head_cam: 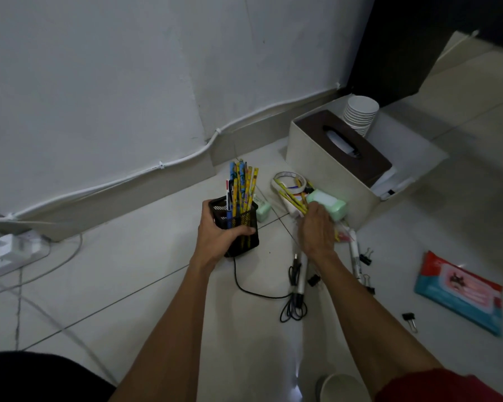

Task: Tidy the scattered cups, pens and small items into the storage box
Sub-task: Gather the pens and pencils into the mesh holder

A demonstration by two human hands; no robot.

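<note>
My left hand (219, 232) grips a black mesh pen holder (241, 224) full of yellow and blue pencils (243, 184), lifted just above the floor. My right hand (317, 230) holds a few yellow pencils (292, 200) beside a green tissue pack (328, 206) and a roll of tape (288, 181). The beige storage box (328, 172) stands behind them, holding a brown tissue box (346, 140) and a stack of white cups (360, 114). Markers (355, 256) and binder clips (366, 256) lie under my right forearm.
A red and blue wet-wipes pack (459, 291) lies at the right. A black cable (291, 303) and a silver pen (301, 280) lie between my arms. A white power strip (9, 248) sits at the left by the wall. A white cup (343, 387) stands at the bottom.
</note>
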